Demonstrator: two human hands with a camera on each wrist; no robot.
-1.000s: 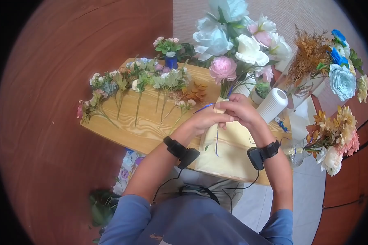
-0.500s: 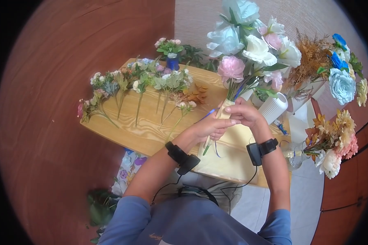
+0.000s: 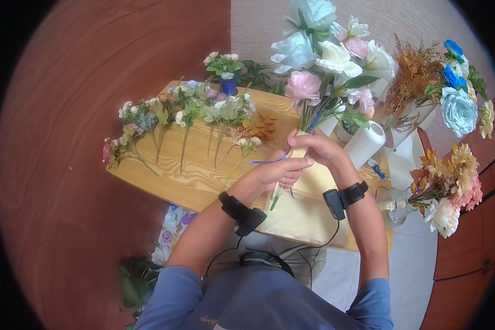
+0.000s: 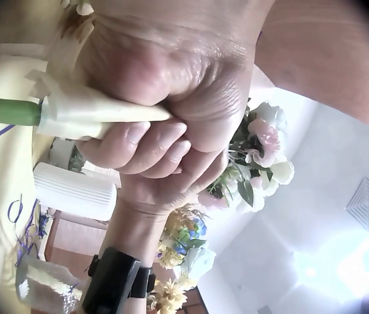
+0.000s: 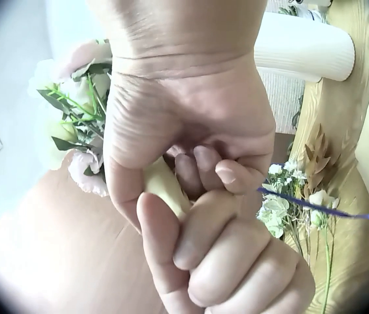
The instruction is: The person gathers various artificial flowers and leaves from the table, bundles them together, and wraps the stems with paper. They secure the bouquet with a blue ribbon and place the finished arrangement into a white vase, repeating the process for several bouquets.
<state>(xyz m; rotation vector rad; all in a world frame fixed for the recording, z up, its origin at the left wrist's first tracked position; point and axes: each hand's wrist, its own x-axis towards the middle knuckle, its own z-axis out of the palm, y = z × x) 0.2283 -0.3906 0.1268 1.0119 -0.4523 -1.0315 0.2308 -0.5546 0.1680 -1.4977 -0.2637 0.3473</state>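
Note:
A bouquet of large artificial flowers (image 3: 335, 59) in pale blue, white and pink stands tilted above the table. Cream wrapping (image 4: 73, 111) goes round its stems, and a green stem end (image 4: 8, 112) sticks out below. My left hand (image 3: 281, 172) grips the wrapped stems low down, its fingers curled round them in the left wrist view. Just above it, my right hand (image 3: 320, 148) holds the upper part of the wrapping, thumb across the front. A thin blue ribbon (image 5: 328, 208) trails out to the left from between the hands.
Several loose flower stems (image 3: 187, 124) lie along the left of the wooden table (image 3: 165, 184). A cream cloth (image 3: 308, 220) covers its front. At the right stand a white ribbed vase (image 3: 367, 142) and a glass vase (image 3: 396, 212) with flowers. A blue pot (image 3: 229, 85) sits at the back.
The bouquet swung right with both hands, then came back left. My left hand now wraps the stems lower down, and the green stem end shows more clearly below it.

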